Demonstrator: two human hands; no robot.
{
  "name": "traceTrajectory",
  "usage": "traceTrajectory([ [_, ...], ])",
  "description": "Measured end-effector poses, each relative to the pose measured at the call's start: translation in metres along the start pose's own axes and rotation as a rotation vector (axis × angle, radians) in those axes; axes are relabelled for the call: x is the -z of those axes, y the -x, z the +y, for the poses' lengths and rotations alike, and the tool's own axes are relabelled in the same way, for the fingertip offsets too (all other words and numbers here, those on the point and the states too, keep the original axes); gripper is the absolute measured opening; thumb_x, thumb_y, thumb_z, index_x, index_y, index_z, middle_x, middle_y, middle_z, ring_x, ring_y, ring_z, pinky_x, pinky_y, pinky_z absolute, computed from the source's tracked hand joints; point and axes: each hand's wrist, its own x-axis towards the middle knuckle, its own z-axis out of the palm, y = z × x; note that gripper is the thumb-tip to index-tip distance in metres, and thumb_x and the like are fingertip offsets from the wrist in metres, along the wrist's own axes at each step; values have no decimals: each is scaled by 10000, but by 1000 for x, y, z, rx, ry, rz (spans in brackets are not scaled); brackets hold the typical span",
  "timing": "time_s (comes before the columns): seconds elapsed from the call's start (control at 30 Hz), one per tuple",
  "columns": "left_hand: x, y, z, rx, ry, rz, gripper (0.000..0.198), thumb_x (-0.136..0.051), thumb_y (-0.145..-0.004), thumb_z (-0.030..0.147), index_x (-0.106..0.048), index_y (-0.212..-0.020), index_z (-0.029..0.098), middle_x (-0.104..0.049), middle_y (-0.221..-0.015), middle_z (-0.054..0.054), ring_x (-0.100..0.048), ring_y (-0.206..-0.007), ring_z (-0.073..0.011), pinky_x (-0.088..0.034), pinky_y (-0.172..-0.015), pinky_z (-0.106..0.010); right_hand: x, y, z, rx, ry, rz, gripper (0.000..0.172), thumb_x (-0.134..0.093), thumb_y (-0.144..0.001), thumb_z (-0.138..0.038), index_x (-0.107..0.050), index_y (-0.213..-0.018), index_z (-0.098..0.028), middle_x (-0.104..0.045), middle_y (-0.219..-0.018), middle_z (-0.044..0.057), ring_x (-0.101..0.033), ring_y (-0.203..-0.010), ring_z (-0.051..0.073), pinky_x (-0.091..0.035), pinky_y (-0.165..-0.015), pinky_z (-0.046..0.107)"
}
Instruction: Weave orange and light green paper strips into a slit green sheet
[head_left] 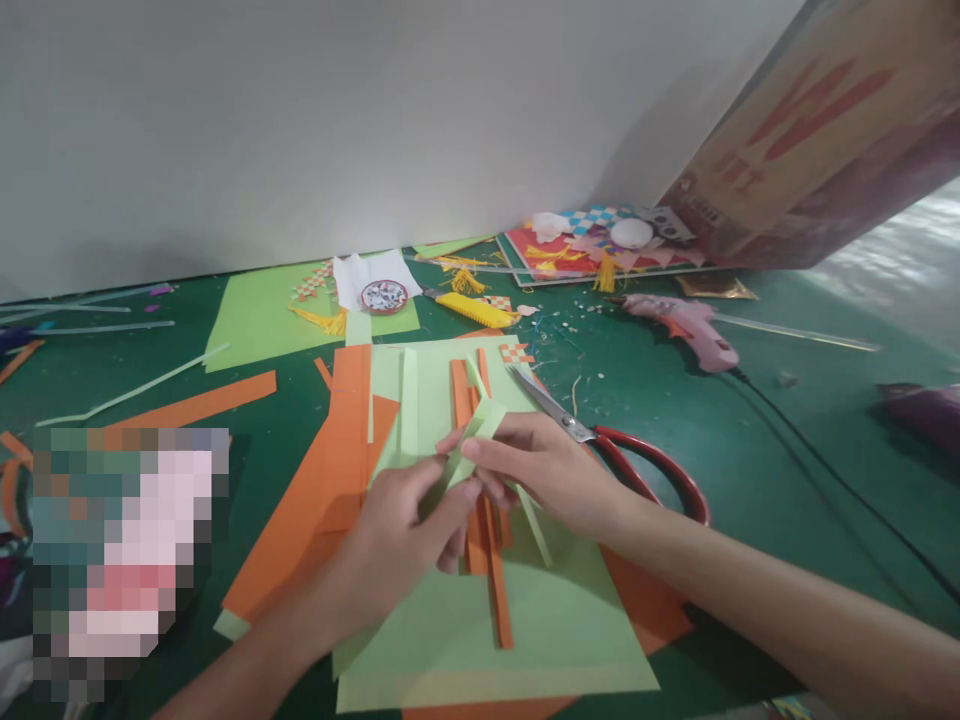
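Between both hands is a folded pale green paper strip, pinched by the fingertips. My left hand grips its lower end from the left, fingers closed. From the right, my right hand pinches the strip with thumb and fingers. Beneath the hands, several orange paper strips lie on a light green paper sheet. Another pale green strip sticks out below my right hand. Scissors with red handles rest just right of that hand, blades pointing to the upper left.
Orange paper lies left of the green sheet. Beyond it are a yellow utility knife and a round container of small beads. A pink glue gun with a cord sits at right. A paper bag stands behind, against the grey wall.
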Motion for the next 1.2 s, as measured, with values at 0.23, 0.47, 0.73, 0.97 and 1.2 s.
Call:
traceTrajectory([
  [0.23, 0, 0, 0, -15, 12, -8, 318, -433, -906, 370, -448, -653, 178, -549, -511, 37, -505, -463, -76, -369, -464, -186, 2, 0, 0, -8, -31, 8, 347, -610, -783, -416, -543, -564, -155, -463, -435, -48, -421, -420, 59, -350, -462, 230],
  [0.47, 0, -1, 0, 20, 80, -11, 324, -422, -906, 393, -505, -690, 166, -536, -520, 35, -520, -480, -86, -390, -475, -197, -1, 2, -1, -42, -28, -29, 367, -629, -762, -447, -579, -570, -139, -454, -426, -49, -408, -420, 55, -337, -445, 216],
  [0.73, 0, 0, 1, 12, 63, 0, 346, -421, -907, 397, -441, -639, 179, -542, -533, 35, -520, -475, -87, -385, -475, -206, 3, 2, -3, -37, -29, -10, 317, -622, -787, -414, -699, -843, -113, -451, -436, -56, -387, -423, 56, -302, -437, 214],
  [0.97, 1, 0, 3, 3, 65, -8, 316, -398, -920, 397, -553, -769, 167, -514, -516, 47, -498, -473, -81, -374, -478, -196, 0, 1, -3, -46, -53, -61, 306, -657, -751, -423, -705, -767, -121, -437, -427, -61, -391, -419, 53, -294, -432, 207],
  [1.2, -1, -1, 0, 22, 50, 8, 384, -394, -917, 392, -439, -605, 173, -533, -520, 32, -500, -471, -79, -379, -477, -200, 3, 3, -4, -42, 3, -17, 282, -612, -794, -413, -697, -749, -148, -445, -422, -61, -404, -424, 60, -345, -467, 222],
])
